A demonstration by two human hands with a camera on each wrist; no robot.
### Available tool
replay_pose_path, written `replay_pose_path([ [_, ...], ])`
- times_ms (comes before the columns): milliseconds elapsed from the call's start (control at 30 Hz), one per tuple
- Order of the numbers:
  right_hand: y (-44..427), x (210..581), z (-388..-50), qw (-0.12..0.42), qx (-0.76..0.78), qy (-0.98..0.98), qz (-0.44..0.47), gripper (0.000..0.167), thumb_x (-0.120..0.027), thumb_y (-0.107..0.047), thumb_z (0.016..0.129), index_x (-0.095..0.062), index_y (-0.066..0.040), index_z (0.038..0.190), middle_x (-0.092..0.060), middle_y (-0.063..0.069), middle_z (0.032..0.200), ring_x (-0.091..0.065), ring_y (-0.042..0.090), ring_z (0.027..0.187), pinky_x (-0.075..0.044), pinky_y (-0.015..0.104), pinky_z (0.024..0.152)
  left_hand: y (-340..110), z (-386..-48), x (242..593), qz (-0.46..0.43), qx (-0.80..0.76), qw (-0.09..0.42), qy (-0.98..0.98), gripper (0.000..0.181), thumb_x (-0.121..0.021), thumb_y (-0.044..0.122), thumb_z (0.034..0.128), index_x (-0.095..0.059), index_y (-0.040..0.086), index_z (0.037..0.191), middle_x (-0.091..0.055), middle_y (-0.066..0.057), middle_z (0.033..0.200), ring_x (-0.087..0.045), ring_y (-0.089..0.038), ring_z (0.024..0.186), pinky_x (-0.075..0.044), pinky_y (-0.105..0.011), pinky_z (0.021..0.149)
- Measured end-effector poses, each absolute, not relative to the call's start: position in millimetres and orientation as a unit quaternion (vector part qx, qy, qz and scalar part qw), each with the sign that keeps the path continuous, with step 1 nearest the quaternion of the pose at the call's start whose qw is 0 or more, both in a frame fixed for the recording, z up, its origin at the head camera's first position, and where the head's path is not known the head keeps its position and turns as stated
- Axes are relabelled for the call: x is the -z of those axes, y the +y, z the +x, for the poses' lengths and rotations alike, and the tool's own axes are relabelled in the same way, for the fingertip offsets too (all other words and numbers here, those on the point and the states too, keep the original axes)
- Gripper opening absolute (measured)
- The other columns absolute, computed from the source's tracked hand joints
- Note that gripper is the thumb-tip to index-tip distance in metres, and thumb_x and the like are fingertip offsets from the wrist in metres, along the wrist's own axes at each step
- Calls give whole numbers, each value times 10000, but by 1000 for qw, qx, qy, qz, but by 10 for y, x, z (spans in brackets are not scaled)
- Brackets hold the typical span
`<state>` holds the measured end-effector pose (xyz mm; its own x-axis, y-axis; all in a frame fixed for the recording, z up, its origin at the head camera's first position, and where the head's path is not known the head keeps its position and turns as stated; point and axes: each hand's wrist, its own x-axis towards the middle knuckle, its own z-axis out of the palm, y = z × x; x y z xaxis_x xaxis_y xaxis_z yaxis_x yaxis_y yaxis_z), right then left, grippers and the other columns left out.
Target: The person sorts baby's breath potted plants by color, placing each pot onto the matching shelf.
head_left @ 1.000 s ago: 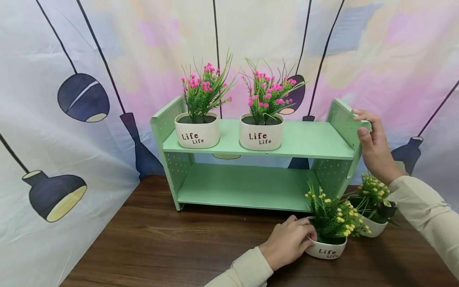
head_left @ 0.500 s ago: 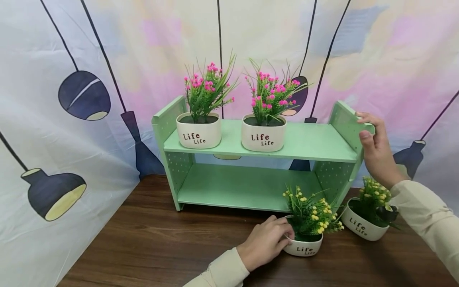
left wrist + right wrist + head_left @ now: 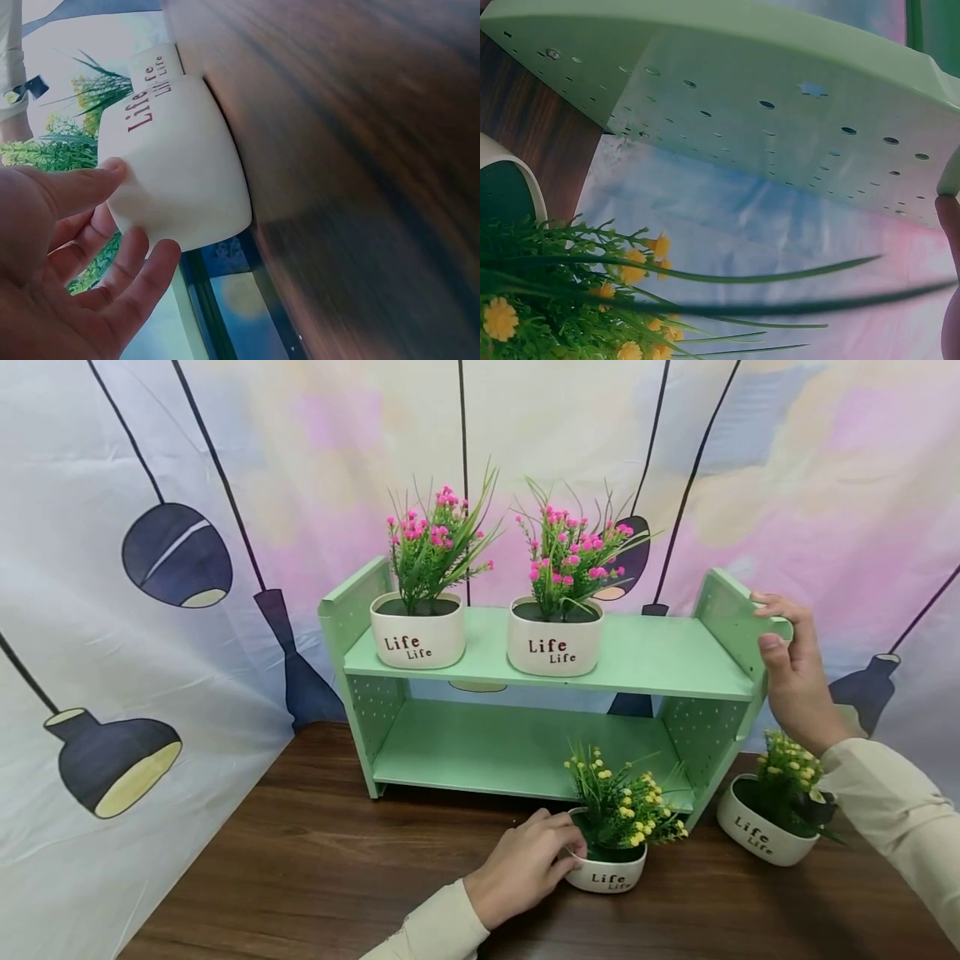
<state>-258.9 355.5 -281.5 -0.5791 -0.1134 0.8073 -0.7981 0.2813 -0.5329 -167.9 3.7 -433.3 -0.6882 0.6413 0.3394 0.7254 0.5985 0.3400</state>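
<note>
My left hand (image 3: 528, 864) pinches the left rim of a white flower pot (image 3: 611, 875) that bears the word Life and yellow flowers. The pot rests on the table in front of the shelf's lower right part. In the left wrist view, the thumb and fingertips (image 3: 135, 240) lie against the pot's end. My right hand (image 3: 802, 681) grips the top edge of the green two-tier shelf's right side panel (image 3: 726, 602). Below that wrist stands a second yellow-flowered pot (image 3: 765, 833), partly covered by the sleeve. Only a sliver of the right hand shows in the right wrist view.
Two white pots with pink flowers stand on the upper tier, one at the left (image 3: 418, 639) and one near the middle (image 3: 555, 647). The lower tier (image 3: 480, 743) sits just above the brown wooden table (image 3: 315, 877). A lamp-patterned curtain (image 3: 300, 460) hangs behind.
My left hand has slid its yellow-flowered pot leftward along the table, away from the other yellow-flowered pot, whose front is now uncovered. My right hand has stayed on the side panel.
</note>
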Motion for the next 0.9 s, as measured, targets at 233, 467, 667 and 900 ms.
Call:
replay_pose_path([
  [233, 3573, 2842, -2591, 331, -537, -707, 319, 443, -447, -265, 1131, -406, 59, 1430, -322, 113, 1651, -270, 270, 1520, -332, 323, 1089, -86, -1645, 4335, -378, 245, 82, -889, 62, -759, 271, 988, -760, 210, 995, -649, 164, 1000, -497, -18, 863, -455, -141, 635],
  [467, 3558, 2853, -2620, 337, -541, -694, 335, 432, -449, -244, 1131, -408, 71, 1424, -334, 118, 1639, -283, 289, 1500, -313, 315, 1109, -228, -1632, 4327, -363, 252, 76, -894, 37, -769, 262, 979, -740, 239, 979, -636, 183, 1002, -491, -14, 861, -474, -157, 655],
  [667, 3541, 2839, -2617, 342, -527, -711, 315, 427, -421, -252, 1134, -411, 55, 1431, -321, 125, 1648, -271, 266, 1513, -269, 350, 1141, -333, -1643, 4316, -353, 258, 71, -897, 36, -782, 238, 967, -753, 227, 986, -639, 173, 999, -510, -15, 884, -502, -167, 684],
  [900, 3535, 2825, -2608, 342, -528, -710, 315, 431, -426, -258, 1134, -409, 56, 1429, -315, 138, 1649, -264, 271, 1516, -255, 356, 1150, -470, -1668, 4322, -339, 264, 75, -900, 60, -793, 223, 956, -737, 241, 964, -619, 177, 974, -506, -28, 879, -505, -187, 686],
])
